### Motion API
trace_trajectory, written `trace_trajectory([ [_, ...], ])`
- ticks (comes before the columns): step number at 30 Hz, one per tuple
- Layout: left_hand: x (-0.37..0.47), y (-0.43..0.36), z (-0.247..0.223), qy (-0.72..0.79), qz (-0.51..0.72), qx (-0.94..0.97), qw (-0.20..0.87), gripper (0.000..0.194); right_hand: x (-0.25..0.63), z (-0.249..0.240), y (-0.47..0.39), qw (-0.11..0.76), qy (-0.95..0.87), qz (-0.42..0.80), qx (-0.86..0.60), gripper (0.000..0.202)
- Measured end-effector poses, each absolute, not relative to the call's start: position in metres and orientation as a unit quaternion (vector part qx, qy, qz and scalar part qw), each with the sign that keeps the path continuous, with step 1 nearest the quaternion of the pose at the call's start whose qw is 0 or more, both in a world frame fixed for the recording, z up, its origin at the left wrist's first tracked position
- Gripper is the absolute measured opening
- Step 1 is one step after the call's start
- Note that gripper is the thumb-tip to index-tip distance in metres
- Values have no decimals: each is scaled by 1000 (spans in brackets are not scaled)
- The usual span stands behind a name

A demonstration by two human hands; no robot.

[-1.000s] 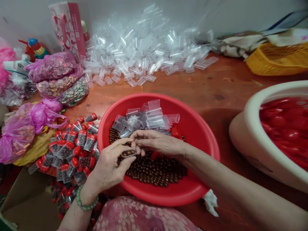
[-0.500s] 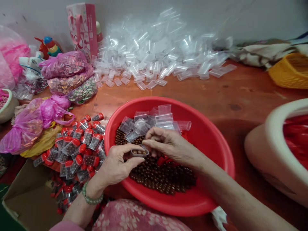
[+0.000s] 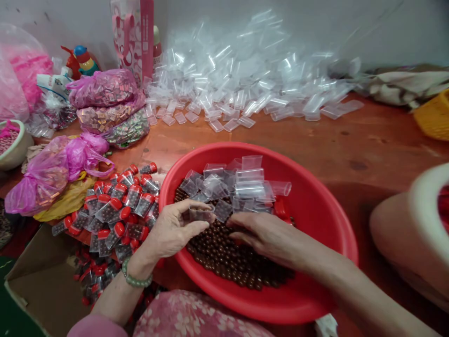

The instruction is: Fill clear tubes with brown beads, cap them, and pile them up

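My left hand [image 3: 173,229] pinches a small clear plastic case [image 3: 202,214] between thumb and fingers, above the left side of a red basin [image 3: 326,201]. Some brown shows inside the case, but how full it is I cannot tell. Shiny brown balls [image 3: 242,264] cover the basin's floor. Over them lies my right hand [image 3: 261,234], palm down, thumb and fingers apart; its fingertips reach the balls and are partly hidden. Several clear cases [image 3: 249,183] lie on the balls at the back of the basin, beside red caps [image 3: 281,208].
Red-capped filled cases [image 3: 119,206] are heaped left of the basin, above a cardboard box [image 3: 45,281]. A pile of clear cases [image 3: 238,84] lies along the wall. Pink bags [image 3: 105,89] stand at left, a pale tub [image 3: 396,224] at right.
My right hand has moved away from the case's mouth, down onto the balls. The case in my left hand has tilted and risen slightly. The whole view has shifted a little.
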State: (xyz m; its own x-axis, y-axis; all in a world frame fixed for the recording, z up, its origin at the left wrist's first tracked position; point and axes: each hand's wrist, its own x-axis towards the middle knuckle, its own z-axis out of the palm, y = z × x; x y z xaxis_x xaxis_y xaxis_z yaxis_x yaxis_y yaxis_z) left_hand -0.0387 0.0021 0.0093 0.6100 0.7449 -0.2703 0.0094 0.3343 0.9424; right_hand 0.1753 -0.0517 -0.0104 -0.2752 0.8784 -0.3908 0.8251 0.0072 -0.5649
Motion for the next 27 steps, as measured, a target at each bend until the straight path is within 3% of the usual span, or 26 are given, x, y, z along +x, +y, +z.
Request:
trace_trajectory([
  [8, -32, 9, 7, 339, 283, 520, 731, 28, 215, -4, -68, -12, -678, 294, -673, 18],
  [15, -30, 7, 5, 367, 318, 604, 632, 26, 200, -7, -73, -70, -715, 272, -640, 24],
  [27, -28, 7, -2, 372, 322, 643, 586, 24, 196, -19, -74, -65, -734, 264, -623, 11],
])
